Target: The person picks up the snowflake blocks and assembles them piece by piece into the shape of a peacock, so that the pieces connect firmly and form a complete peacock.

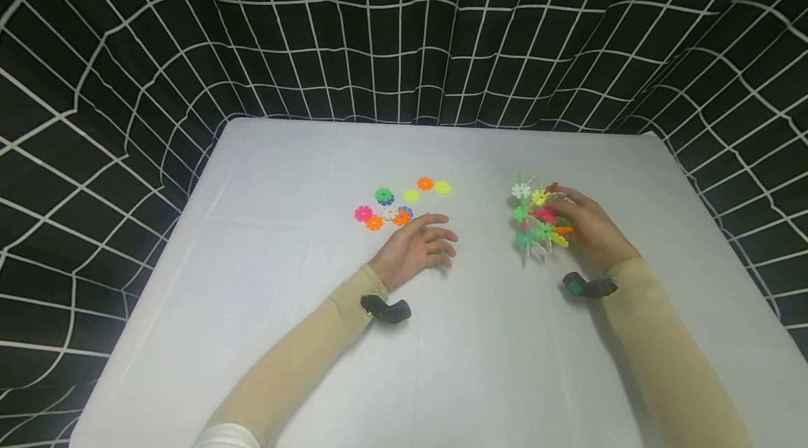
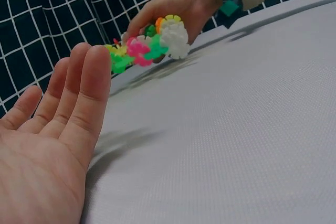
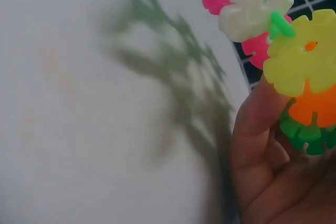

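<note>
My right hand grips a joined cluster of flower-shaped plastic discs in green, white, yellow, pink and orange. In the right wrist view, thumb and fingers curl at the edge of the cluster, whose shadow falls on the white cloth. My left hand is held over the table with its fingers fairly straight and spread, the palm facing the right side and bare. Just beyond its fingertips lie loose discs, among them an orange disc and a white disc.
More loose discs lie scattered behind the left hand: a pink disc, a green disc overlapping a blue one, and a yellow disc farther back. A white cloth covers the table. Black curtains with a white grid enclose it.
</note>
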Demonstrator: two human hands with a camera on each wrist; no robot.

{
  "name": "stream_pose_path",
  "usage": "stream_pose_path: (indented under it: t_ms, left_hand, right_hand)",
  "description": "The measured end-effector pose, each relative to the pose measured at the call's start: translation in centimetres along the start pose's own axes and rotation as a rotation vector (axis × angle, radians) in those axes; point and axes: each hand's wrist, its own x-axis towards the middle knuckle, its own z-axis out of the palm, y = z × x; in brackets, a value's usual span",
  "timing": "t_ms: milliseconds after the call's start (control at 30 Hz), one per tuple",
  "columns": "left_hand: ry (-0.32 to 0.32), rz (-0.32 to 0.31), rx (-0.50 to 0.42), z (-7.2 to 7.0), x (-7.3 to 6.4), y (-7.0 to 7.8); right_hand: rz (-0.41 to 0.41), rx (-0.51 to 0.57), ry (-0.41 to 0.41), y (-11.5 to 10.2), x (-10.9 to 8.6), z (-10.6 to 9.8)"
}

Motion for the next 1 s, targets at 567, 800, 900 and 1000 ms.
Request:
stream_pose_path:
  t_ms: [567,800,900,1000]
  left_hand:
    - [0.008,0.012,0.012,0.1,0.0,-0.2]
    - [0.013,0.012,0.019,0.1,-0.1,0.0]
    - [0.012,0.013,0.018,0.1,-0.1,0.0]
    - [0.015,0.015,0.013,0.1,0.0,-0.1]
  right_hand:
    - [0.155,-0.462,0.017,-2.7,0.4,0.0]
    - [0.173,-0.552,-0.024,-3.8,0.5,0.0]
    - [0.183,-0.583,-0.025,-3.9,0.5,-0.2]
    - [0.158,-0.616,-0.01,-4.2,0.3,-0.6]
